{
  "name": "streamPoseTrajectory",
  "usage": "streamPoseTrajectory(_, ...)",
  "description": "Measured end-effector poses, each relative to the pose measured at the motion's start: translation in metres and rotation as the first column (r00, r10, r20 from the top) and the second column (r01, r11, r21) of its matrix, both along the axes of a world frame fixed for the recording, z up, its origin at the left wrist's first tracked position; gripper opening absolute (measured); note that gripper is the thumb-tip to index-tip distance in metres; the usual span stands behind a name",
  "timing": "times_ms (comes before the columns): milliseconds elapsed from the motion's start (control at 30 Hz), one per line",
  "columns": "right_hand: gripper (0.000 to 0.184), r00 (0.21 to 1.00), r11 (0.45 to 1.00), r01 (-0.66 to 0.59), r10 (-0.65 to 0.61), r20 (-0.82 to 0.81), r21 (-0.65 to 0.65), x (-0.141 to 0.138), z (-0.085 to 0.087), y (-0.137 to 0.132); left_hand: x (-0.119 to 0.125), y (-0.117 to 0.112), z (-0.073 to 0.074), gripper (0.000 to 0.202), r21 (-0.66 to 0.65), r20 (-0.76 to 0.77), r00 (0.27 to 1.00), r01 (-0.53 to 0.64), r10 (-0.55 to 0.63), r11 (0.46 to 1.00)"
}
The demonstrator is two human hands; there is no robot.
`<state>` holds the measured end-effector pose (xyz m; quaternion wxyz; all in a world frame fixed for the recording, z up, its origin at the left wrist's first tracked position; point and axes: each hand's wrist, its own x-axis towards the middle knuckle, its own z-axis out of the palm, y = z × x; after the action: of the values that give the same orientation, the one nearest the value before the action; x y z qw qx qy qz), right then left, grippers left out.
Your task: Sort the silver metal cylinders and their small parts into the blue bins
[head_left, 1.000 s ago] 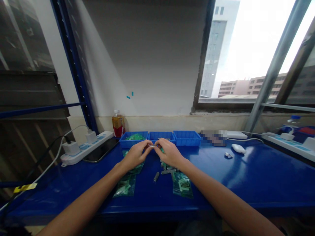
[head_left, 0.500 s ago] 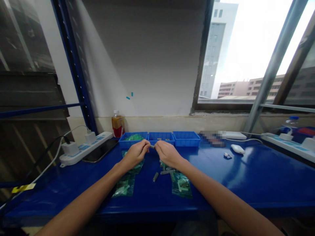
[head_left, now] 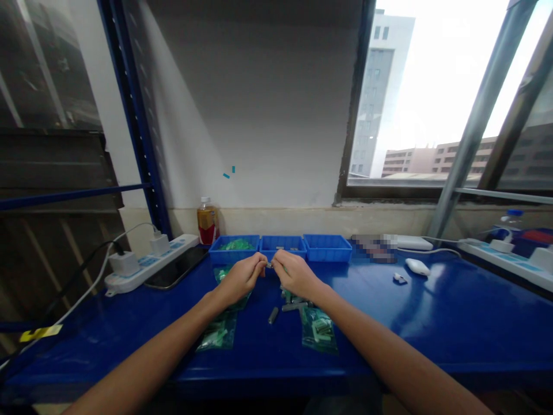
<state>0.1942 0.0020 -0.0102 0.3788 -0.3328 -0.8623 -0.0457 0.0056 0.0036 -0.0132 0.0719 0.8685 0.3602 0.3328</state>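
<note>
My left hand (head_left: 242, 278) and my right hand (head_left: 296, 274) meet just in front of the blue bins, fingertips pinched. Between them shows a small grey part (head_left: 269, 265), mostly covered by the fingers; its exact kind is too small to make out. Beneath my right hand lie several loose grey-green connector-like pieces (head_left: 294, 306), and one lies apart (head_left: 273, 315) to their left. A clear bag of similar pieces (head_left: 318, 329) rests by my right forearm. Other green-tinted bags (head_left: 218, 332) lie partly under my left hand and forearm.
Along the wall stand three blue bins: the left bin (head_left: 234, 253) holds green pieces, the middle bin (head_left: 283, 253) a few small parts, and a right bin (head_left: 327, 255). A bottle (head_left: 208, 222), phone (head_left: 176, 270), power strips (head_left: 151, 265) and white earphone case (head_left: 417, 267) surround the work area.
The hands have stayed close together, and the small grey part between the fingertips now shows less and looks turned. The whole view has shifted slightly; the loose pieces and bags lie as before.
</note>
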Motion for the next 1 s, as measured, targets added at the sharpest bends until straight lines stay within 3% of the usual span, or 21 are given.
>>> streamPoseTrajectory(267, 0.010, 0.999, 0.996, -0.002, -0.002, -0.037, -0.090, 0.001, 0.005, -0.006, 0.001, -0.001, 0.002, 0.031, 0.051, 0.027, 0.998, -0.065, 0.064, 0.997)
streamPoseTrajectory(500, 0.005, 1.000, 1.000, 0.013, -0.013, -0.019, -0.013, -0.001, 0.005, -0.005, 0.000, 0.002, 0.003, 0.038, 0.012, -0.042, 0.995, -0.091, 0.092, 0.996)
streamPoseTrajectory(633, 0.015, 0.985, 0.985, 0.169, -0.167, -0.042, 0.025, 0.020, 0.001, 0.020, -0.001, -0.001, 0.007, 0.038, -0.088, -0.166, 0.985, -0.057, 0.041, 0.995)
streamPoseTrajectory(833, 0.021, 0.881, 0.883, 0.468, -0.468, -0.067, -0.029, 0.061, -0.009, 0.053, -0.003, -0.014, 0.012, 0.043, -0.170, -0.357, 0.915, 0.135, -0.189, 0.976)
streamPoseTrajectory(1000, 0.018, 0.846, 0.845, 0.530, -0.532, -0.017, -0.076, 0.063, -0.013, 0.056, -0.005, -0.011, 0.012, 0.025, -0.180, -0.401, 0.900, 0.104, -0.170, 0.978)
